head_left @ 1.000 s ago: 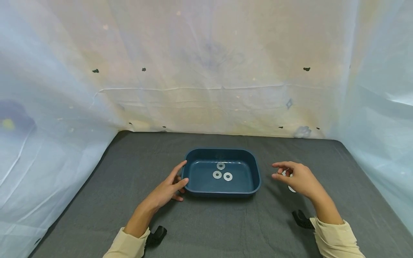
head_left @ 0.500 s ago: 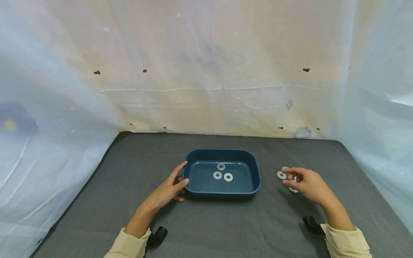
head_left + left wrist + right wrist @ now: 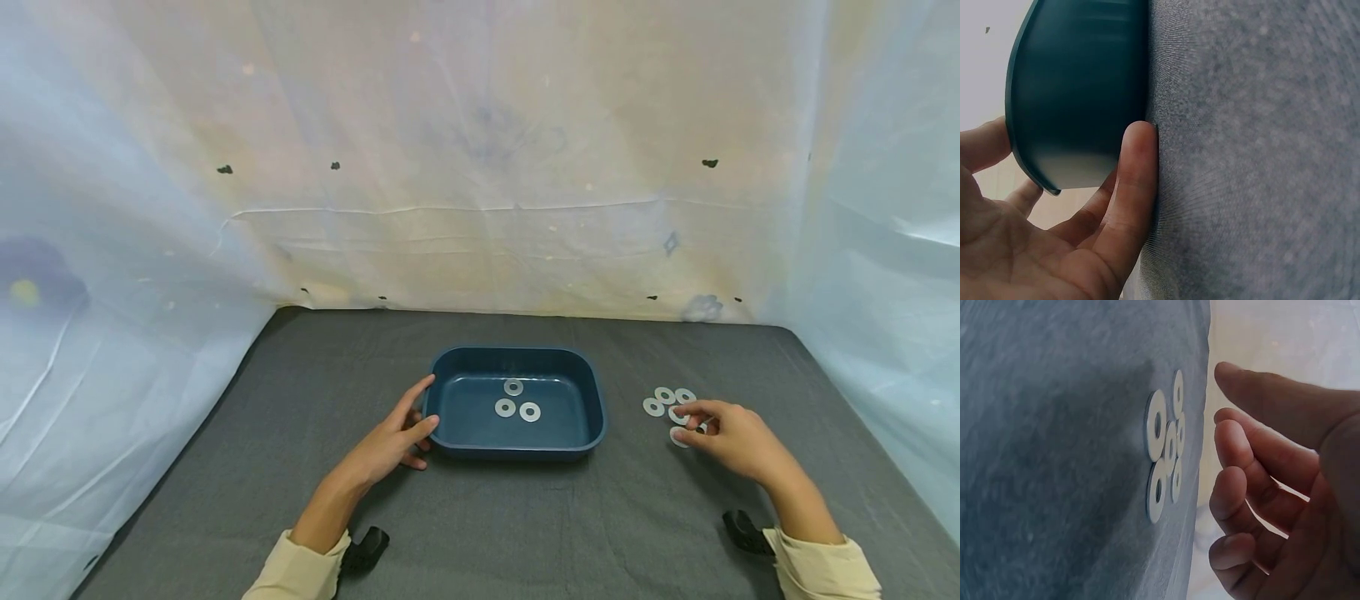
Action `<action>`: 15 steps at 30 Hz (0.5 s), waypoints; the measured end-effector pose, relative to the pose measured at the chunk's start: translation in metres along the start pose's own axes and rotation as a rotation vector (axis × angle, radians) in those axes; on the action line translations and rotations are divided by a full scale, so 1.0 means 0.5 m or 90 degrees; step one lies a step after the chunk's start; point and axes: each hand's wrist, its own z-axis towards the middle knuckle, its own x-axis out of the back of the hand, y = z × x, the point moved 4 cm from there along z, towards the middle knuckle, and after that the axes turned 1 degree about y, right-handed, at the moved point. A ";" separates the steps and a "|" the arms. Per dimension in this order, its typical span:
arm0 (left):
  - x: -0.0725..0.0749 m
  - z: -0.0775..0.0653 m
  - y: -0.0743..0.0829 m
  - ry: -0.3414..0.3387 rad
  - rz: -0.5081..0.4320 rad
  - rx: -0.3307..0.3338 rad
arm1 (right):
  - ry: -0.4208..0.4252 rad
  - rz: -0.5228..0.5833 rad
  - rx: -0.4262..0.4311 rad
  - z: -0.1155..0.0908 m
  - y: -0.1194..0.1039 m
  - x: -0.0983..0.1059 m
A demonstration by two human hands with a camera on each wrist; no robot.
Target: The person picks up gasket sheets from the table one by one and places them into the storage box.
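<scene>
A dark blue rectangular tray (image 3: pixel 517 454) stands on the grey cloth, with three flat metal washers (image 3: pixel 505 407) lying inside. My left hand (image 3: pixel 390 442) rests at the tray's left end, thumb and index fingertip at the rim. In the left wrist view its fingers (image 3: pixel 1138 169) lie fairly straight beside the tray's outer wall (image 3: pixel 1079 94), the lowest along the cloth. Several more washers (image 3: pixel 1157 425) lie in a cluster to the right of the tray. Just above them hovers my right hand (image 3: pixel 731 437), fingers loosely bent, nothing held; in the head view it partly hides the nearest washers.
Grey cloth (image 3: pixel 480 533) covers the table. Pale patterned sheeting (image 3: pixel 480 208) hangs behind and at both sides of it. A black wrist mount (image 3: pixel 365 550) sits under the left cuff, and another black mount (image 3: pixel 746 533) under the right.
My right hand has moved right and slightly toward me, from beside the tray to over the washer cluster, uncovering several washers. The left hand and tray have stayed put.
</scene>
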 end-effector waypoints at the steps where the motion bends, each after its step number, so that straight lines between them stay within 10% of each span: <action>1: 0.000 0.000 0.000 0.001 -0.001 0.001 | -0.001 -0.003 -0.001 0.000 0.003 0.000; 15: 0.002 -0.002 0.001 -0.013 -0.002 -0.015 | -0.030 -0.030 -0.027 -0.005 0.035 -0.012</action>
